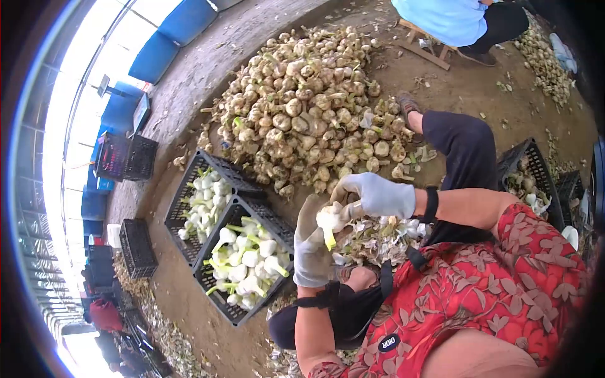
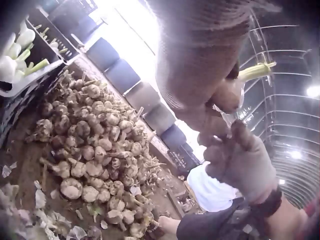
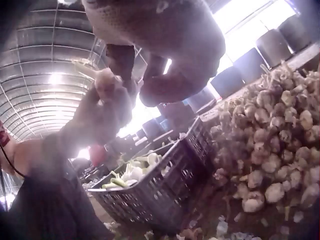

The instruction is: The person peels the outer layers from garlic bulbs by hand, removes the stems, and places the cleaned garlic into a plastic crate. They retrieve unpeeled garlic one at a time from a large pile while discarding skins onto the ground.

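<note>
A whitish garlic bulb (image 1: 329,219) with a short green stem is held between two gloved hands. My left hand (image 1: 312,246) grips it from the crate side; the bulb (image 3: 107,85) shows at those fingers (image 3: 100,112) in the right wrist view. Bent over its other side, my right hand (image 1: 381,196) pinches at the bulb with thumb and fingers. In the left wrist view the green stem (image 2: 257,71) sticks out past my left hand (image 2: 200,65), with my right hand (image 2: 245,162) close below. Fingers hide part of the bulb.
A large heap of untrimmed garlic (image 1: 296,113) lies ahead. Two black crates (image 1: 236,200) with cleaned white bulbs (image 1: 249,258) stand beside my left hand. Loose skins (image 1: 384,236) cover the ground between my legs. A person in light blue (image 1: 444,19) sits beyond the heap.
</note>
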Demonstrator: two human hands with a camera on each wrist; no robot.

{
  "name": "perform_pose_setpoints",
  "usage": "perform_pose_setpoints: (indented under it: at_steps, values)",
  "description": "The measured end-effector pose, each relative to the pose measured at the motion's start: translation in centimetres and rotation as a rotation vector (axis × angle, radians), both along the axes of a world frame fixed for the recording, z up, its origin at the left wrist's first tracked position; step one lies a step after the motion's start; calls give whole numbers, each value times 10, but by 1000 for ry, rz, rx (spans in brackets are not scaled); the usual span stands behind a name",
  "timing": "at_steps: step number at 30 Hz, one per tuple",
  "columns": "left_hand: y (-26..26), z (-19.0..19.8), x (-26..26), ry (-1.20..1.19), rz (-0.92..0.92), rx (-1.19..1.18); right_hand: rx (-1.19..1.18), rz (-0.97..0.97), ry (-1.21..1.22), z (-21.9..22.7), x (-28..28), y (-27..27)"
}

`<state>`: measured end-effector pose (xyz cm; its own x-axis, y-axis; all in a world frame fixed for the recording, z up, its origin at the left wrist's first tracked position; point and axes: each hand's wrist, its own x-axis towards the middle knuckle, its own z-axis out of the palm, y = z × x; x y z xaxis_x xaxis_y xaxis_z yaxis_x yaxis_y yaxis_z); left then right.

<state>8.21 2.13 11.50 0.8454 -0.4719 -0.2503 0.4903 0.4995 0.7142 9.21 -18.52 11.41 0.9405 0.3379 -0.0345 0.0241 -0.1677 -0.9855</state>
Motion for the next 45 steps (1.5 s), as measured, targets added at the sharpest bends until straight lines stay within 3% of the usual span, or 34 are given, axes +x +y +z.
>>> perform_pose_setpoints:
  at_steps: [8, 12, 21, 25, 28, 29, 32, 34, 36, 37, 41, 45]
  values:
    - [0, -17, 18, -16, -100, 76, -49, -137, -54, -13, 24, 6]
    - [-9, -15, 19, -56, -131, 113, -327, -187, -276, -13, 37, 11]
    - [-17, -14, 13, 120, -60, -96, -185, -329, -504, 5, 35, 13]
    - [-21, -24, 13, 42, -134, -69, -171, -374, -395, 10, 47, -2]
    - [-28, -29, 10, -49, -93, -51, -29, -345, -202, 14, 64, -12]
    - [-27, -26, 10, -3, -90, -67, -215, -185, -250, 35, 66, -18]
    - [-18, -17, 11, 81, -43, -114, -437, 228, -456, 23, 86, -31]
    - [-13, -23, 16, 63, 24, -145, -201, 221, -155, 20, 88, -26]
    - [-14, -15, 18, 32, 92, -31, -44, 170, 199, 37, 78, -19]
    - [-13, -17, 20, 27, 94, -22, 120, 146, 280, 23, 77, -19]
    - [-15, -29, 28, -66, 67, 137, 265, 86, 448, -1, 71, -10]
    - [-30, -23, 36, -14, 151, 259, 170, 92, 441, -10, 74, -2]
